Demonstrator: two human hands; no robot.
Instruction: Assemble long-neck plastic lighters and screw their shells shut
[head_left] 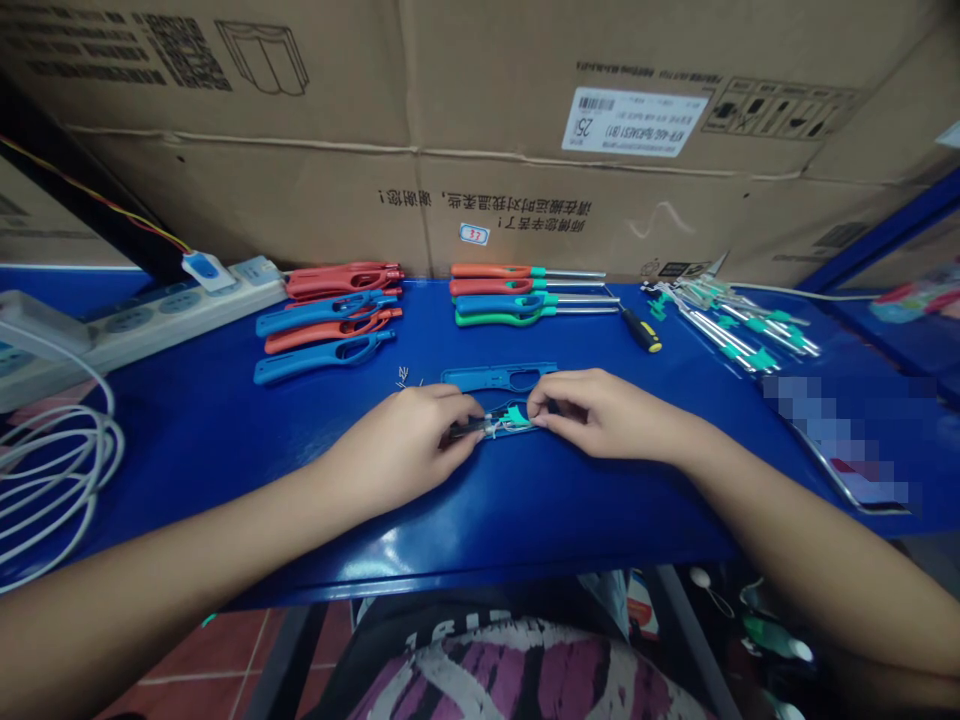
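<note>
Between my hands, near the middle of the blue table, is an opened blue lighter handle half (517, 432) with its inner parts exposed. A green trigger piece (513, 416) and thin pale wires show inside it. My left hand (420, 432) is closed around its left end, where a black part (466, 428) sticks out between thumb and fingers. My right hand (585, 410) pinches at its right end; the fingertips partly hide what they grip. Just behind lies the matching blue handle half (480, 378), hollow side up. Small screws (403, 376) are scattered beside my left hand.
Closed red and blue lighter handles (326, 355) line the back left. Lighters with metal tubes (536, 300) lie behind, beside a screwdriver (641, 330). Tube assemblies (739, 325) are at the right, a power strip (150, 325) and coiled cable (97, 460) at the left. Cardboard (315, 170) stands behind.
</note>
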